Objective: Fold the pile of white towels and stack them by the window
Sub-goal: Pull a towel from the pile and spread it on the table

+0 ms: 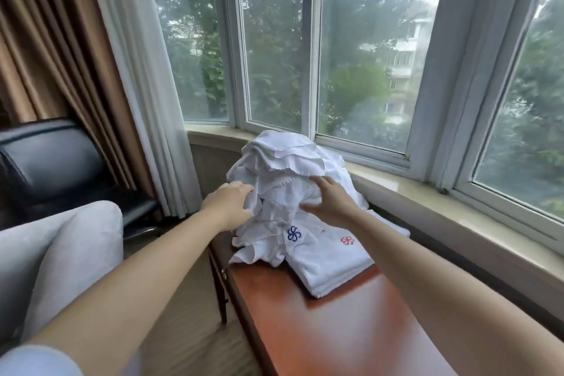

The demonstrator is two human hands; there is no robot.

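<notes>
Just one view here, a wide-angle cam on the person's head, looking forward and tilted down a bit. Both forearms stretch out from the bottom corners, so the left hand (227, 204) and right hand (332, 201) land near mid-frame, at arm's length from the lens. The table (335, 323) runs away from the bottom edge toward the window (274, 49), which fills the upper half. Edges bow from the lens. An armchair (55, 253) sits at the left border. No second view to overlap with.

Crumpled white towel pile (283, 168) beside folded towels (329, 259)
</notes>
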